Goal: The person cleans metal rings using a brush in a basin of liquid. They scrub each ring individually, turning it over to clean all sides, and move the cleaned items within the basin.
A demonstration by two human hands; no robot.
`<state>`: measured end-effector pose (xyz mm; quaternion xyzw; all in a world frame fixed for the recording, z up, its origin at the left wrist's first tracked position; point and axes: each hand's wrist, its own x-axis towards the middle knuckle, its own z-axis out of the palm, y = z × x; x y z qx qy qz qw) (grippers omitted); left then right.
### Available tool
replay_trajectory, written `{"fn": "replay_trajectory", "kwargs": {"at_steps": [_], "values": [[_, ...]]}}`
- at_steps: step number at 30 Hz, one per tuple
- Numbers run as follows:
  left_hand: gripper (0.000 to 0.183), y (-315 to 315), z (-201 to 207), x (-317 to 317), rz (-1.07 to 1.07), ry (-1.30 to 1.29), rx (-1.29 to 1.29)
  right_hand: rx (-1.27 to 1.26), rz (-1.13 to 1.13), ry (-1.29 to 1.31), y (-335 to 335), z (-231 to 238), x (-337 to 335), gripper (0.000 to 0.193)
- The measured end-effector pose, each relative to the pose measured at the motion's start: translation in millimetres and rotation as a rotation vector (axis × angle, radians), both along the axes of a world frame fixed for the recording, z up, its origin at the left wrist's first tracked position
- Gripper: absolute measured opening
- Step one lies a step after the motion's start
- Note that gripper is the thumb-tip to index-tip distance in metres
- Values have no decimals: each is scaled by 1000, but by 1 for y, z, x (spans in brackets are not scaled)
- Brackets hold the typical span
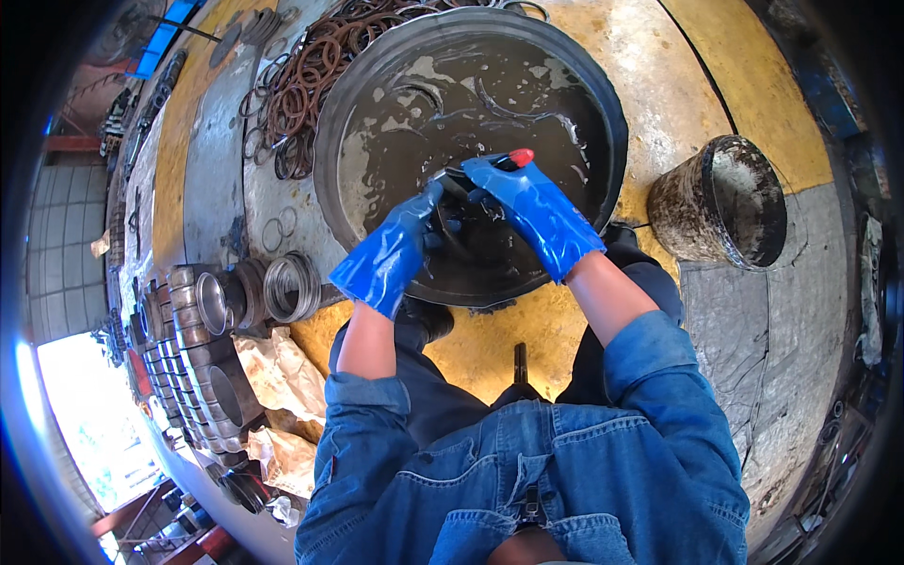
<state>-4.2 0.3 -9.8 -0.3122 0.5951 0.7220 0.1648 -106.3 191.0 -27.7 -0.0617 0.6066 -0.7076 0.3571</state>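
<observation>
The left hand (407, 226) closes its fingers on a dark piece (456, 185) whose full shape I cannot tell, while just to its right the right hand (516, 188) is clamped around a red-ended tool (520, 158). The tool lies roughly crosswise, red end pointing right and the other toward the piece and left hand, so the right hand is nearer it. Both are above the basin (612, 141) of murky liquid, loose rings (315, 71) piled beyond its far-left rim.

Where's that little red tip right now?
In the head view, the red tip is just right of upper centre, beside the right hand, over the big round basin.
</observation>
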Motion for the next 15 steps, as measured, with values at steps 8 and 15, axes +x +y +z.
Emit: {"fn": "replay_trajectory", "kwargs": {"at_steps": [8, 15], "values": [[46, -15, -28, 10, -49, 88, -250, 156, 410, 631, 0, -12, 34, 23], [13, -2, -27, -9, -111, 198, -367, 279, 696, 909, 15, -16, 53, 22]]}}
